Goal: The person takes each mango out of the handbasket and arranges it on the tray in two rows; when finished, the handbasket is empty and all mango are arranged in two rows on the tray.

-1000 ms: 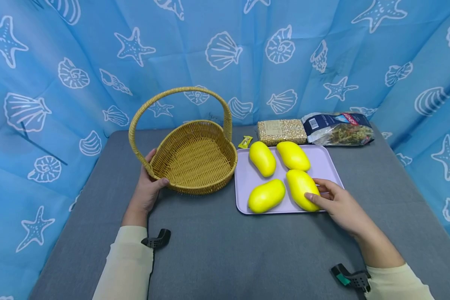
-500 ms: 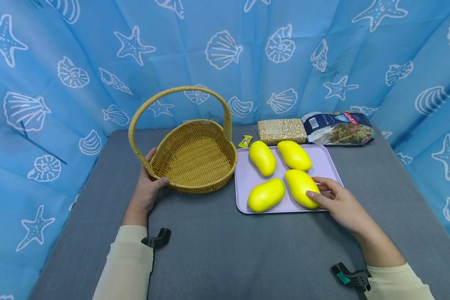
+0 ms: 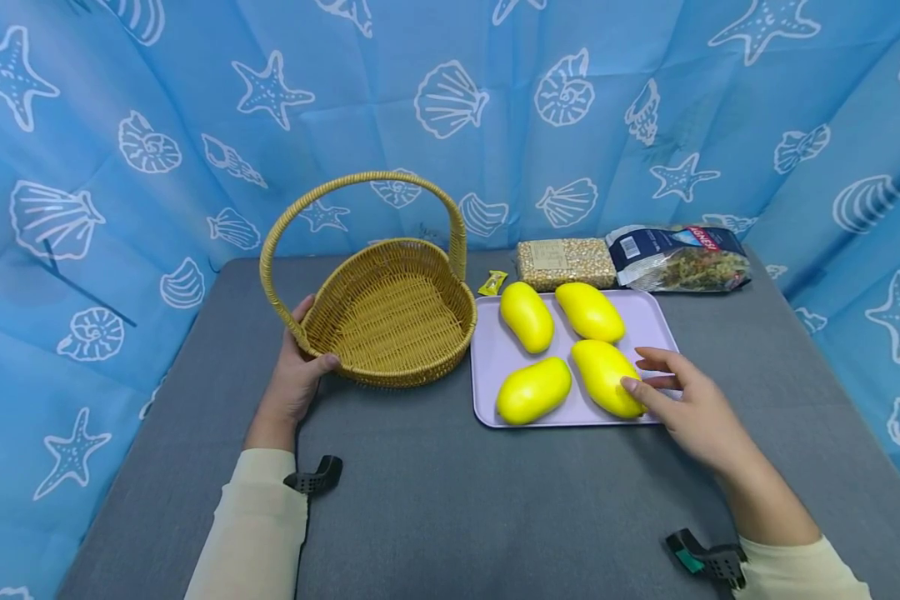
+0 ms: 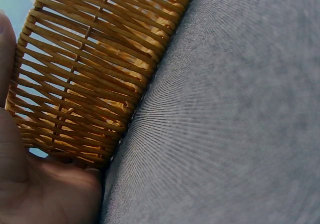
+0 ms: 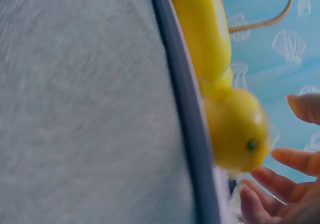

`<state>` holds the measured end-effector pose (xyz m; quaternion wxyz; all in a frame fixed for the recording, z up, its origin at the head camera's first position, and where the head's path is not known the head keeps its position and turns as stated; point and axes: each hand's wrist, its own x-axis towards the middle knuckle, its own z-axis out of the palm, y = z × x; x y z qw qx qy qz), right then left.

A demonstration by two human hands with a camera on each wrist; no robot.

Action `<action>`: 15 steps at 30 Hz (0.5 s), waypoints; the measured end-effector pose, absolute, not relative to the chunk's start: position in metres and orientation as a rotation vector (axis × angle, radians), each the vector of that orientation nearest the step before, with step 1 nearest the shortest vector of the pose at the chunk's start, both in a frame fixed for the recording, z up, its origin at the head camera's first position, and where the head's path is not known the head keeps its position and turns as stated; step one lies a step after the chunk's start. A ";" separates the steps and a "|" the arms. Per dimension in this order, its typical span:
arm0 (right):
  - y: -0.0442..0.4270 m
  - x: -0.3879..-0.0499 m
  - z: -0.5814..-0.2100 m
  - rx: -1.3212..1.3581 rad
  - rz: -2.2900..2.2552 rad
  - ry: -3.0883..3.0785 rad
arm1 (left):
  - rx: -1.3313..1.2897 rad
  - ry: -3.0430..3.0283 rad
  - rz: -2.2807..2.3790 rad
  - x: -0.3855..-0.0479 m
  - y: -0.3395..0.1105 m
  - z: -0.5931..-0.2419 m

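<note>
On the left stands an oval wicker basket [image 3: 393, 333] with a tall arched handle. My left hand [image 3: 294, 375] grips its near-left side, thumb over the rim; in the left wrist view the hand [image 4: 45, 189] lies against the woven wall [image 4: 85, 69]. A lilac tray [image 3: 483, 358] carries several yellow mangoes. Beside the near-right mango [image 3: 607, 379] is my right hand [image 3: 693, 408], fingers spread apart and thumb tip close to the fruit. The right wrist view has the fingers [image 5: 295, 159] loose around the end of that mango [image 5: 237, 131]; whether a fingertip touches it I cannot tell.
Behind the tray lie a pack of pale grains [image 3: 566, 263], a dark blue pasta bag [image 3: 678, 258] and a small yellow wrapped sweet [image 3: 492, 282]. Grey cloth [image 3: 480, 508] covers the table. A blue shell-print curtain [image 3: 390, 83] hangs at the back and sides.
My right hand has let go of the near-right mango, its fingers spreading and drawing slightly right. The mango stays on the tray. My left hand and the basket hold still.
</note>
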<state>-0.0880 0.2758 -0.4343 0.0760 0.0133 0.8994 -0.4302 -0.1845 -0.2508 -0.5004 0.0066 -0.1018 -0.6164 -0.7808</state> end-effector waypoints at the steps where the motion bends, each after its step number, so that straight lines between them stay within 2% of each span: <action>1: 0.273 -0.086 -0.431 0.028 -1.287 2.749 | -0.322 -1.930 -2.441 -0.185 -0.251 -0.500; 9: 0.230 -0.075 -0.404 -0.256 -1.261 3.047 | -0.326 -1.929 -2.443 -0.184 -0.251 -0.500; 15: 0.195 -0.077 -0.410 -0.523 -1.118 3.039 | -0.314 -1.962 -2.420 -0.184 -0.250 -0.500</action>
